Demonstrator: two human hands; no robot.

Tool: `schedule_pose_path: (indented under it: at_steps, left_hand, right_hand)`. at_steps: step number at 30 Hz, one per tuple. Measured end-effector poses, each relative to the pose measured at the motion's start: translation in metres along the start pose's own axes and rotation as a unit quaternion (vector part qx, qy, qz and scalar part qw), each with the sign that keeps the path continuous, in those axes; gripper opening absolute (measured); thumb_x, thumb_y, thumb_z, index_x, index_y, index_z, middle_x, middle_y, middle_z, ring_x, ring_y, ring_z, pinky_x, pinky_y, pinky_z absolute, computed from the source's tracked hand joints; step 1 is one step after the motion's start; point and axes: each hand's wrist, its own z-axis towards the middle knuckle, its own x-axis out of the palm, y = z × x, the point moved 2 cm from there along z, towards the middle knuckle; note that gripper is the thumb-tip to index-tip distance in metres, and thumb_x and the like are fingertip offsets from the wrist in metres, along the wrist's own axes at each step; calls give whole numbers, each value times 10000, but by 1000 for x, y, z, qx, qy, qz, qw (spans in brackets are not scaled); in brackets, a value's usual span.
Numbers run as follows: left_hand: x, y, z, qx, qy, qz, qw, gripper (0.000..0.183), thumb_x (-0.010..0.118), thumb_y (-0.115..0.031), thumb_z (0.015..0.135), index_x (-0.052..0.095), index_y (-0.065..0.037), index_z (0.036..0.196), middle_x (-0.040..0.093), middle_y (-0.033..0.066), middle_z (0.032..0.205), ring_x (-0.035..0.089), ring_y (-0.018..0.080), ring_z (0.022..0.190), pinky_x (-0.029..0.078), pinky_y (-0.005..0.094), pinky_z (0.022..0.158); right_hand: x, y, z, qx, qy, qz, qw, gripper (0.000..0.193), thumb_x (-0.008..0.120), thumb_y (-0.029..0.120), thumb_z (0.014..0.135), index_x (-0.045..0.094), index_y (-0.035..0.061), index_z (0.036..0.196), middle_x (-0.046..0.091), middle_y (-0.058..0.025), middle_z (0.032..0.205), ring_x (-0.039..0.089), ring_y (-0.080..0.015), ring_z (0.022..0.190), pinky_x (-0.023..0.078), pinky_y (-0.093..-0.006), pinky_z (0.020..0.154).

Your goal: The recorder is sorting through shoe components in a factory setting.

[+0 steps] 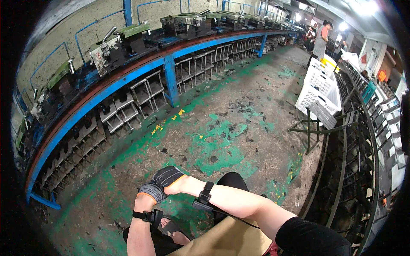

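Observation:
Both my hands wear dark grey striped gloves with orange cuffs, and they meet low in the view, above the floor. My left hand (152, 190) is under and nearer to me. Across its far side lies my right hand (167, 176), touching it. The gloved fingers merge where the hands overlap, so I cannot make out their pose or anything between them. Each wrist carries a black strap with a small buckle or box, the left strap (144, 216) and the right strap (206, 194). A tan apron (230, 239) covers my lap, and a sandalled foot (175, 230) shows below my hands.
A long blue-framed bench (170, 79) with green-topped metal machines (132, 36) runs along the left wall. Metal racks (119, 112) stand under it. To the right are stacked white crates (318, 96), a folding metal stand (318, 123) and dark rails (341, 170). A person in an apron (320, 40) stands farther back.

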Motion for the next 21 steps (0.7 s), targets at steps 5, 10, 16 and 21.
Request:
schedule_pose_path:
  at_steps: [5, 10, 16, 21]
  left_hand:
    - [30, 36, 10, -5, -4, 35, 999, 627, 483, -466, 915, 375, -167, 1455, 343, 84, 1537, 332, 240, 1405, 273, 349, 1168]
    - [-10, -10, -7, 28, -14, 19, 999, 634, 476, -469, 920, 365, -168, 1467, 331, 78, 1545, 336, 235, 1404, 277, 345, 1166]
    - [-16, -16, -10, -28, 40, 16, 999, 632, 465, -465, 928, 354, -172, 1477, 320, 74, 1552, 335, 230, 1406, 276, 341, 1165]
    - [11, 16, 0, 8, -10, 24, 1000, 653, 481, -467, 923, 315, -203, 1497, 301, 91, 1558, 293, 217, 1430, 262, 339, 1172]
  right_hand:
    - [-3, 9, 3, -8, 15, -4, 1000, 205, 635, 148, 636, 655, 16, 791, 638, -213, 799, 642, -394, 800, 508, -437, 652]
    - [-7, 6, 1, 6, 26, -10, 1000, 202, 633, 143, 641, 658, 17, 796, 642, -210, 795, 646, -389, 791, 508, -436, 640]
    - [5, -1, 4, -13, -2, -28, 1000, 167, 680, 203, 640, 673, 62, 729, 670, -184, 769, 670, -357, 747, 523, -440, 598]
    - [9, 2, 6, -24, -18, -31, 999, 172, 685, 212, 637, 680, 68, 731, 672, -183, 762, 675, -356, 755, 527, -441, 603]
